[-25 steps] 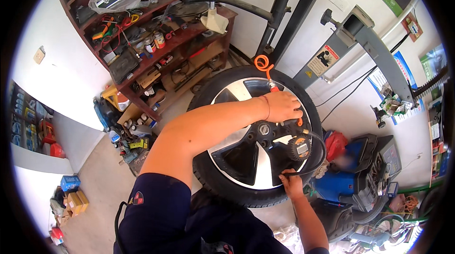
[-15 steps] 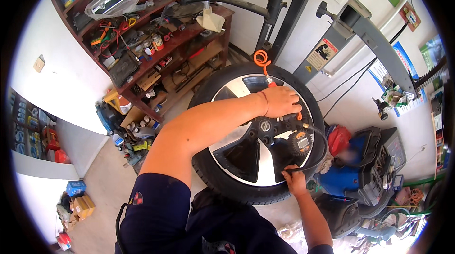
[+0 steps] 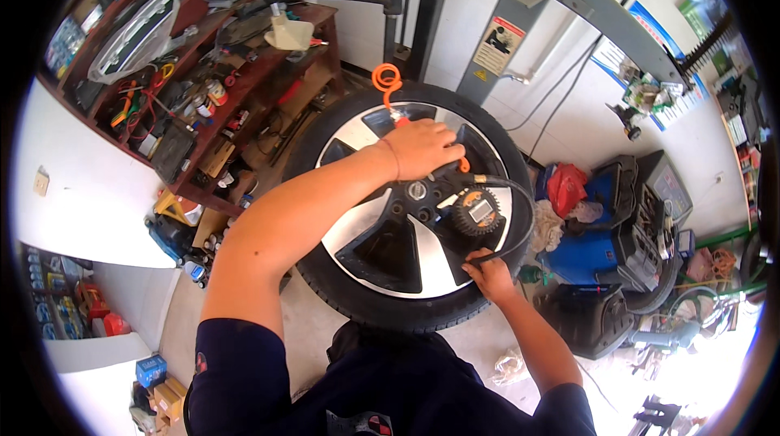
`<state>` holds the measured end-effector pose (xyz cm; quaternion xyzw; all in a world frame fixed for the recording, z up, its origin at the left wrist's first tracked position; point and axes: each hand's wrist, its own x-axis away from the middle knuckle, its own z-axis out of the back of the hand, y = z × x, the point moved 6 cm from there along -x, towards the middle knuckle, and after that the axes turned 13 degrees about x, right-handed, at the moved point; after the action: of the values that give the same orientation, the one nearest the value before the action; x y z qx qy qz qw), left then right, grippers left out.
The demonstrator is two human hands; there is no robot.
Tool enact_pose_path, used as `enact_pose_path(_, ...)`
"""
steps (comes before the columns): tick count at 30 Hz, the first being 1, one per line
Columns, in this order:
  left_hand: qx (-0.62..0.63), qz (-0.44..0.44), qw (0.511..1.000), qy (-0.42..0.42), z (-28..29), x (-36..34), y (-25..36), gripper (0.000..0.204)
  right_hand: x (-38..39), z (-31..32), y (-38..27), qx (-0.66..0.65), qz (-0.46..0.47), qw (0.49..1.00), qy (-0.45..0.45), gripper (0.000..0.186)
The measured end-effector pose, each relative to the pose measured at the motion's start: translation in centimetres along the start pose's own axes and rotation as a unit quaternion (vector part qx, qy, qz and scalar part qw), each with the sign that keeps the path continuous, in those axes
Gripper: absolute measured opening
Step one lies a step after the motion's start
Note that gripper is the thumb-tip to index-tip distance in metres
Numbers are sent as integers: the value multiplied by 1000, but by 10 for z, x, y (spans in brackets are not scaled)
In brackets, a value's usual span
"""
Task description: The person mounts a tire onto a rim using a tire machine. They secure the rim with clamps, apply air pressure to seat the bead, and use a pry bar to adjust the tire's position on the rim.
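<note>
A wheel lies flat in front of me, its black tyre point(image 3: 406, 314) around a silver and black alloy rim point(image 3: 439, 257). My left hand point(image 3: 422, 147) is closed over a tyre inflator whose body it mostly hides. The inflator's round digital gauge point(image 3: 478, 211) rests above the spokes. From the inflator a black hose point(image 3: 530, 221) loops round on the right to my right hand point(image 3: 491, 277). That hand pinches the hose's end by the rim's near right edge; the tip is hidden. An orange coiled air line point(image 3: 387, 78) joins the inflator at the far side.
A tyre-changer post point(image 3: 496, 38) and its arm stand behind the wheel. At the far left is a red-brown shelf point(image 3: 313, 21) crowded with tools and cans. A blue and black machine point(image 3: 589, 249) stands to the right, red plastic bag point(image 3: 566, 186) beside it.
My view has shifted, so the wheel and both arms sit further left in the picture. Both hands keep their grip on the inflator and the hose.
</note>
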<state>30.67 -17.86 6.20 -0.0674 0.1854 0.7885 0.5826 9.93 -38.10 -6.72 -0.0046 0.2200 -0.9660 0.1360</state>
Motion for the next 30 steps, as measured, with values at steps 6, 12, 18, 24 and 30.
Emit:
enact_pose_path(6, -26, 7, 1000, -6, -1, 0, 4, 36, 1, 1, -1, -2, 0, 1000, -10, 23)
enact_pose_path(12, -39, 3, 999, -4, 1, 0, 7, 36, 0, 0, -3, -5, 17, 1000, -3, 24)
enact_pose_path(18, -18, 8, 1000, -22, 1, 3, 8, 45, 0, 1, -2, -6, 10, 1000, 1, 23)
enact_pose_path(24, -64, -69, 993, 69, -2, 5, 14, 49, 0, 1, -2, -17, 8, 1000, 5, 23)
enact_pose_path(30, -47, -21, 997, 54, 8, 9, 22, 32, 0, 3, -4, -1, 31, 999, 14, 24)
